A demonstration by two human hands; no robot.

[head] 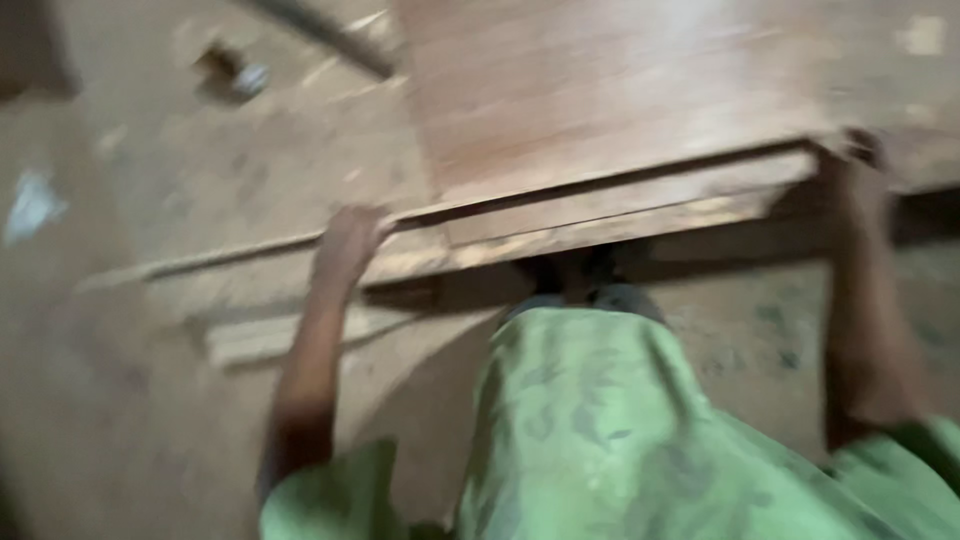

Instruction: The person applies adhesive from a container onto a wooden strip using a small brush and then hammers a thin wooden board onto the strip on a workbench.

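Observation:
The view is blurred by motion. A large reddish-brown plywood sheet (600, 90) lies on top of a stack of wooden boards (600, 215) in front of me. My left hand (348, 240) grips the near edge of the stack at the left. My right hand (858, 150) holds the near right corner of the top sheet. Both arms reach forward over my green patterned shirt (590, 430).
A thin wooden strip (290, 335) lies on the dusty floor below the stack. A dark bar (320, 30) and a small object (235, 72) rest on the surface at the upper left. A pale scrap (30, 205) sits at the far left.

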